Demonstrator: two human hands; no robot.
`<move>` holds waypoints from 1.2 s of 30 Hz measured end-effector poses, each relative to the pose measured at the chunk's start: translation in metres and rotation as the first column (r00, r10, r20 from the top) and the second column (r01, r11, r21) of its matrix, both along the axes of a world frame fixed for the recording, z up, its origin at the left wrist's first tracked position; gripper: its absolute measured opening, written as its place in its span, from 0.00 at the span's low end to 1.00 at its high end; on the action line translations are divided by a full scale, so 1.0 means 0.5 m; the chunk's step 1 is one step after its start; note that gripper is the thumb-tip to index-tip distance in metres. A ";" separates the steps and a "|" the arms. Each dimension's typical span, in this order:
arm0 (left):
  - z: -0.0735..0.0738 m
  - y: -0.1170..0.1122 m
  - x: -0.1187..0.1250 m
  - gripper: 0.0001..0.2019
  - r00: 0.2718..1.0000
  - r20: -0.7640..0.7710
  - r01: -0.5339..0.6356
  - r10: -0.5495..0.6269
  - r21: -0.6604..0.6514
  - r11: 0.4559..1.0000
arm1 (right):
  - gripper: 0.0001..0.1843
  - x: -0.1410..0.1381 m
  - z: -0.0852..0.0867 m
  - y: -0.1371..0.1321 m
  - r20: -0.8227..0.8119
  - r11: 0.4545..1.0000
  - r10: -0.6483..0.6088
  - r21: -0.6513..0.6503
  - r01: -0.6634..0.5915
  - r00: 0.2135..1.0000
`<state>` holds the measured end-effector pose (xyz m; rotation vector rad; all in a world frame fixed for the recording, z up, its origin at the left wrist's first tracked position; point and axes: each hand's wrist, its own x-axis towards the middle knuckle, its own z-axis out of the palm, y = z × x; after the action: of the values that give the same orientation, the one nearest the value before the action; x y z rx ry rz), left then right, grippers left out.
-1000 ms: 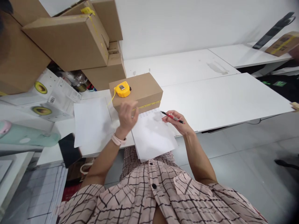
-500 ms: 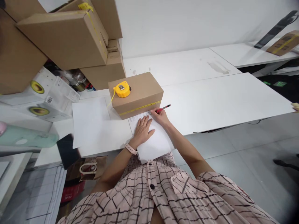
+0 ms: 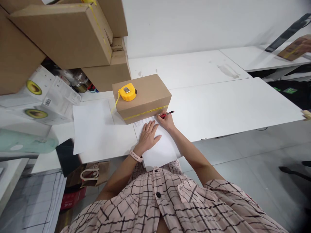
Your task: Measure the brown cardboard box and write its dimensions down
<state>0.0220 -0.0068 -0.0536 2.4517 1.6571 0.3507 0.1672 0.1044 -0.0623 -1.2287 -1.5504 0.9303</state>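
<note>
My right hand [image 3: 165, 121] grips a red and black pen [image 3: 169, 113] at the upper right of a white sheet of paper [image 3: 157, 153]. Rows of small marks run along the sheet's top edge. Flat on the same paper lies my left hand [image 3: 148, 137], fingers spread, with a pale pink band on the wrist. Just beyond both hands is a closed cardboard box [image 3: 148, 90] with yellow tape along its front side. A yellow tape measure [image 3: 128, 92] rests on the box's top left, its strip hanging down over the left side.
Another blank sheet [image 3: 92, 129] lies left on the white table [image 3: 218, 110]. Large cardboard boxes [image 3: 63, 35] are stacked at upper left, above avocado-printed cartons [image 3: 36, 113]. A green bottle [image 3: 26, 140] and a dark flat object [image 3: 68, 157] are at the left edge. Someone's hand [image 3: 306, 45] touches a box at far right.
The pen in my right hand has tilted slightly, its rear end lower and further left. A person's hand has appeared on the far-right box. My left hand stays in place on the paper.
</note>
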 end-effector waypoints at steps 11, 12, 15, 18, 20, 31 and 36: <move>0.003 0.000 0.001 0.31 1.000 0.020 -0.007 0.007 -0.008 1.000 | 0.15 0.000 0.002 0.000 0.028 1.000 0.019 -0.009 -0.018 0.999; 0.003 0.000 0.001 0.31 1.000 0.022 -0.007 0.007 -0.008 1.000 | 0.15 0.000 0.003 0.000 0.020 1.000 0.018 -0.003 -0.018 1.000; 0.001 -0.001 0.000 0.31 1.000 0.016 -0.005 0.005 -0.007 1.000 | 0.14 0.000 0.003 -0.001 -0.001 1.000 0.017 0.004 -0.017 1.000; -0.001 -0.001 0.000 0.31 1.000 0.014 -0.002 0.002 0.003 1.000 | 0.14 0.000 0.002 -0.001 0.001 1.000 0.016 -0.003 -0.016 1.000; -0.002 -0.001 0.000 0.31 1.000 0.015 -0.003 0.003 0.005 1.000 | 0.14 0.001 0.001 0.000 0.007 1.000 0.013 -0.008 -0.013 1.000; 0.002 -0.001 0.000 0.31 1.000 -0.019 -0.006 0.007 0.015 1.000 | 0.13 0.002 0.000 0.003 -0.017 1.000 0.013 0.011 -0.013 1.000; 0.000 -0.001 0.000 0.31 0.999 -0.033 -0.003 0.004 0.022 1.000 | 0.13 0.002 -0.001 0.004 -0.016 1.000 0.014 0.009 -0.014 1.000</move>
<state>0.0219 -0.0073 -0.0535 2.4838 1.6798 0.3325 0.1682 0.1063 -0.0630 -1.2031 -1.5510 0.9394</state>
